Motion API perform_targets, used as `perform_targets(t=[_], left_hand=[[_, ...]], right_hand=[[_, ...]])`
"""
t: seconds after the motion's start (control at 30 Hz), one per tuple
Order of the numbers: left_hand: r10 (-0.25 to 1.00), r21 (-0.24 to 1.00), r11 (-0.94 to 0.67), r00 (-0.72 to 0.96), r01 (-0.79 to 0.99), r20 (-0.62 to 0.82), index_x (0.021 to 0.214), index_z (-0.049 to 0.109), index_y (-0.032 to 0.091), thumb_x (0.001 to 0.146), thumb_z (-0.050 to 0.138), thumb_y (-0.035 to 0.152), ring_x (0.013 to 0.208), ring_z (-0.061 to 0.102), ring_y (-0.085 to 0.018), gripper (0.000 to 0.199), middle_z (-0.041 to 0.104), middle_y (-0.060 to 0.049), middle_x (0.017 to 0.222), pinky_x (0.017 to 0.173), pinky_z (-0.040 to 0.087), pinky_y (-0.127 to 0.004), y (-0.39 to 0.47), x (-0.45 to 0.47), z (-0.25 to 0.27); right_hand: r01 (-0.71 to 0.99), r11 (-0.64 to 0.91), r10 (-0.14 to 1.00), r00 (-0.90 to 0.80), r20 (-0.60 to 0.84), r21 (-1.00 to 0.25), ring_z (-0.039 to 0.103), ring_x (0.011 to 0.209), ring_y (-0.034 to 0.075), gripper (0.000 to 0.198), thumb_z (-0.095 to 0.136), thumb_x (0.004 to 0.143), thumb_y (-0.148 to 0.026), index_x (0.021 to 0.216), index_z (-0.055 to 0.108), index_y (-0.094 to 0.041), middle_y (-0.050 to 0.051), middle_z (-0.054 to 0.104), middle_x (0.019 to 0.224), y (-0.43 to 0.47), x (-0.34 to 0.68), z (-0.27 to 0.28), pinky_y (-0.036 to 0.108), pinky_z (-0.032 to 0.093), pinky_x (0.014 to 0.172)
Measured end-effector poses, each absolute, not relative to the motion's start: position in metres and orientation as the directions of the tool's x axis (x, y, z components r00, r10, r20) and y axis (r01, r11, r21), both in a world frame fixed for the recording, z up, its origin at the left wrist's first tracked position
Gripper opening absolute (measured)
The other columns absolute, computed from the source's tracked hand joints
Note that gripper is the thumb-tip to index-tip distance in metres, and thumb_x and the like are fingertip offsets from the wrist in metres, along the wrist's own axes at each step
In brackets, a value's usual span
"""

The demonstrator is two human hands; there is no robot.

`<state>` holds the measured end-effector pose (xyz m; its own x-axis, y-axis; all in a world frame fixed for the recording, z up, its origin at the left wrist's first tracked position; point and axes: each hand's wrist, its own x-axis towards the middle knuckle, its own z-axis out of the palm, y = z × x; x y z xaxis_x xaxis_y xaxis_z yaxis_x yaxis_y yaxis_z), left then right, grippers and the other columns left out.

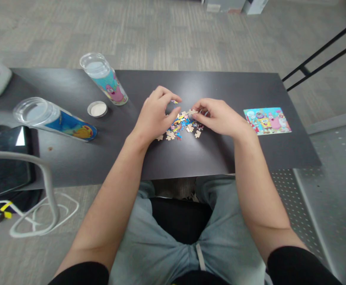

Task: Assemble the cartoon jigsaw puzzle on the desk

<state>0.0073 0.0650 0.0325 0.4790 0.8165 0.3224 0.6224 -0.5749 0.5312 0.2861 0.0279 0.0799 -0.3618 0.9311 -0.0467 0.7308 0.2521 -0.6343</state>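
Observation:
A small heap of jigsaw puzzle pieces (178,126) lies on the dark table, some showing printed colours and others their plain tan backs. My left hand (157,111) curves over the heap's left side, thumb and fingers apart. One coloured piece (174,101) shows in the gap between them; whether it is touched is unclear. At the heap's right side my right hand (217,114) pinches a tan-backed puzzle piece (192,112) between thumb and fingers. A cartoon picture card (268,120) lies flat to the right of my right forearm.
Two clear-topped cartoon tubes, one pink and teal (110,85) and one blue (72,124), stand on the left with a round white lid (97,109) between them. Farther left are a black tablet-like device (11,158) and a thick white cable (50,186). The table's front edge (190,175) borders my lap.

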Motion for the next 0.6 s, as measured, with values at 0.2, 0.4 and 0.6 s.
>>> perform_targets(t=[0.2, 0.4, 0.6], left_hand=[[0.868, 0.488, -0.494, 0.44, 0.72, 0.23, 0.161, 0.083, 0.035, 0.115, 0.082, 0.059, 0.174, 0.057, -0.049, 0.052, 0.071, -0.02, 0.186, 0.141, 0.042, -0.075, 0.073, 0.009, 0.015], [0.863, 0.522, -0.502, 0.438, 0.689, 0.252, 0.142, 0.086, 0.03, 0.117, 0.072, 0.041, 0.151, 0.077, -0.038, 0.031, 0.088, -0.013, 0.16, 0.137, 0.05, -0.068, 0.074, 0.014, 0.026], [0.839, 0.618, -0.539, 0.427, 0.572, 0.337, 0.124, 0.085, 0.029, 0.113, 0.07, 0.032, 0.126, 0.082, -0.029, 0.019, 0.09, -0.011, 0.139, 0.119, 0.067, -0.054, 0.069, 0.008, 0.039]], right_hand=[[0.746, 0.338, 0.915, -0.403, 0.014, -0.574, 0.077, 0.15, 0.048, 0.053, 0.097, 0.107, -0.052, 0.152, 0.086, -0.025, 0.02, 0.079, 0.157, 0.03, 0.296, 0.063, 0.063, 0.061, 0.138], [0.74, 0.401, 0.876, -0.481, -0.009, -0.54, 0.064, 0.164, 0.054, 0.061, 0.101, 0.107, -0.05, 0.164, 0.081, -0.035, 0.019, 0.071, 0.164, 0.033, 0.282, 0.042, 0.073, 0.053, 0.147], [0.67, 0.45, 0.83, -0.558, -0.001, -0.591, 0.073, 0.151, 0.047, 0.027, 0.086, 0.114, -0.036, 0.141, 0.084, -0.034, 0.015, 0.076, 0.153, 0.036, 0.267, 0.046, 0.063, 0.06, 0.138]])
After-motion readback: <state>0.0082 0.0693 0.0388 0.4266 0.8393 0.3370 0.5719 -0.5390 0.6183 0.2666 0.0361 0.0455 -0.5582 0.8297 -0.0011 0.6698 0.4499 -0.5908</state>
